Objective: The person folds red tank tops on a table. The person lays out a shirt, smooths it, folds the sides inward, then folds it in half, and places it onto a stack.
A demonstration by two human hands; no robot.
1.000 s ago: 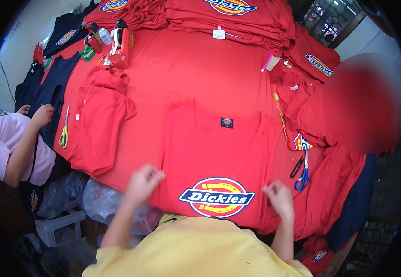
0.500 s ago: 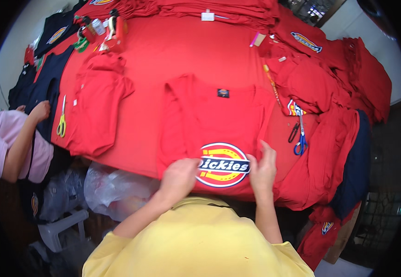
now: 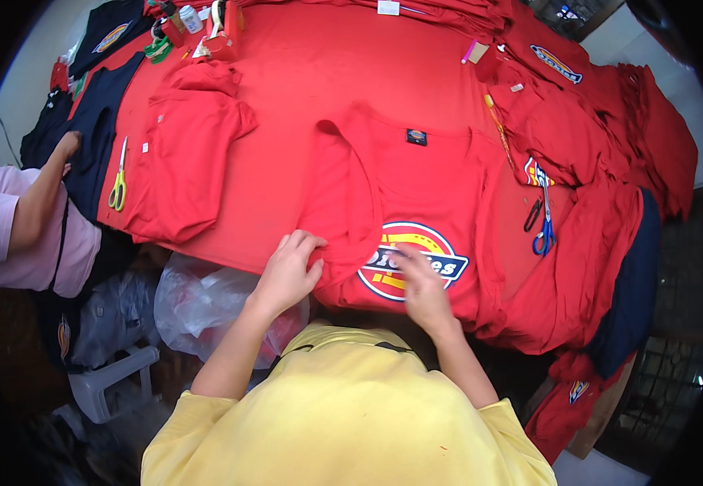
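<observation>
A red scoop-neck top (image 3: pixel 440 182) with a dark neck label lies face up at the table's near edge. Its round printed emblem (image 3: pixel 400 283) is yellow, white, black and red. At the top's near left edge, my left hand (image 3: pixel 287 271) has its fingers and thumb curled on the cloth, by a wide armhole fold. My right hand (image 3: pixel 426 292) is over the emblem, slightly blurred, its fingers loosely stretched and nothing visible in them.
Yellow-handled scissors (image 3: pixel 118 186) lie beside a folded red garment (image 3: pixel 193 154) at left. Blue-handled scissors (image 3: pixel 544 235) and a small black thread snipper (image 3: pixel 533 215) rest at right, near red garment piles (image 3: pixel 570 130). A co-worker in pink (image 3: pixel 11 211) handles dark cloth. Plastic bags (image 3: pixel 206 304) hang below the table.
My left hand has moved left off the emblem to the top's edge. The right hand has shifted left from the emblem's right side onto it. The whole view has shifted slightly.
</observation>
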